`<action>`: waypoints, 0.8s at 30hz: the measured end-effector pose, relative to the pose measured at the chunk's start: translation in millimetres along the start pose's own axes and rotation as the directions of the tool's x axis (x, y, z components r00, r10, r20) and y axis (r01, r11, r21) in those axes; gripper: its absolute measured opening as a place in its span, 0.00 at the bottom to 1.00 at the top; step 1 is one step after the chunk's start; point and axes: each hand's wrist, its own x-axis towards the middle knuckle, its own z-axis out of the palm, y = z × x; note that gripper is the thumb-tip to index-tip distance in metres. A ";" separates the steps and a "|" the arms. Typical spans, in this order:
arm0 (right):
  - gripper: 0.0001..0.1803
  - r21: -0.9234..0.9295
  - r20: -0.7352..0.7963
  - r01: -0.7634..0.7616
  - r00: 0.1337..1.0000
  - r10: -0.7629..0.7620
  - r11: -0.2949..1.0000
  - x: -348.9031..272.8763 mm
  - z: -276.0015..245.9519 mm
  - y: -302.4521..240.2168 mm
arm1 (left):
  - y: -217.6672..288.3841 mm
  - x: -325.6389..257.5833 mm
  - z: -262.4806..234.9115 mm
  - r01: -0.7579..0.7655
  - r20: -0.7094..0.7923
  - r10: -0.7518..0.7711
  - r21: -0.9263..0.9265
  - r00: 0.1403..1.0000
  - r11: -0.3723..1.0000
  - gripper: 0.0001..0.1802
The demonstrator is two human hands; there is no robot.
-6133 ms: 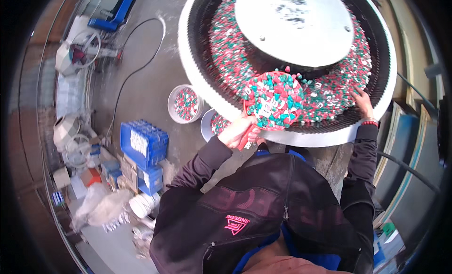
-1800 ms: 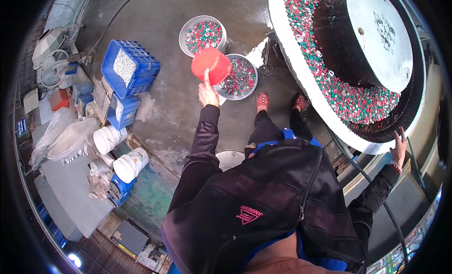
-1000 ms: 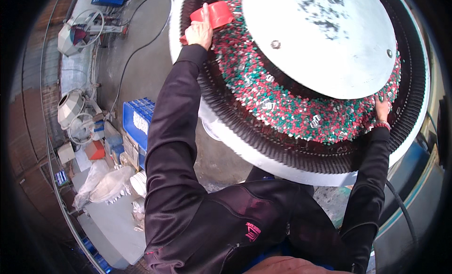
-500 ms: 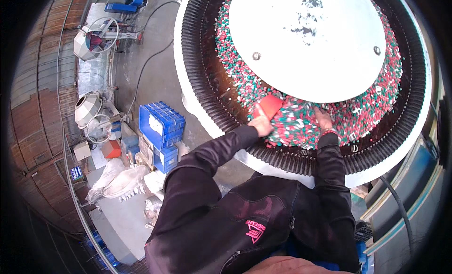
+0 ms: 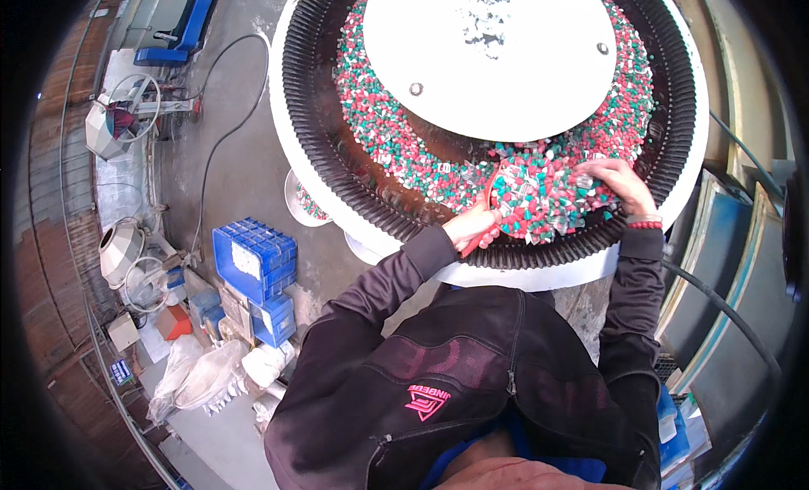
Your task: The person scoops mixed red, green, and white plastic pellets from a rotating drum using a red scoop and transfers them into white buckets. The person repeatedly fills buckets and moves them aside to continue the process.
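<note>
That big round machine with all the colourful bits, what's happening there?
A person leans over a big round machine full of small red, green and white plastic pieces. The left hand holds a red scoop heaped with pieces, and the right hand rests on the pile beside it. Blue crates sit on the floor.

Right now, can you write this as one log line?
left hand: holds red scoop, heaped | right hand: on the heap | place: round machine's ribbed ring | pieces: red, green, white

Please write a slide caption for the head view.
Left hand holds red plastic scoop heaped with red, green, white plastic pieces; right hand steadies them.
</note>
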 end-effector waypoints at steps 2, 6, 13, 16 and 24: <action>0.23 0.278 -0.237 -0.170 0.942 0.239 0.945 -23.7 -7.7 12.3 | 2.7 -15.0 3.3 -0.059 0.017 0.058 0.061 0.998 0.996 0.23; 0.34 -0.194 -0.584 -0.076 0.810 -0.053 0.978 -19.9 -18.8 41.2 | 1.7 -54.0 4.6 -0.061 -0.023 0.059 -0.064 0.998 0.996 0.18; 0.36 -0.159 -0.593 0.037 0.795 -0.125 0.987 -20.4 -6.1 48.3 | -7.5 -141.2 -24.8 -0.112 -0.026 0.109 -0.223 0.994 0.968 0.08; 0.35 0.037 -0.613 0.006 0.790 0.018 0.999 -17.7 11.3 29.7 | -19.2 -187.8 -45.4 -0.192 -0.076 0.177 -0.319 0.981 0.928 0.06; 0.33 0.095 -0.551 0.002 0.833 0.051 0.995 -6.3 80.5 -25.9 | -65.6 -340.4 -130.9 -0.450 -0.328 0.351 -0.302 0.877 0.840 0.07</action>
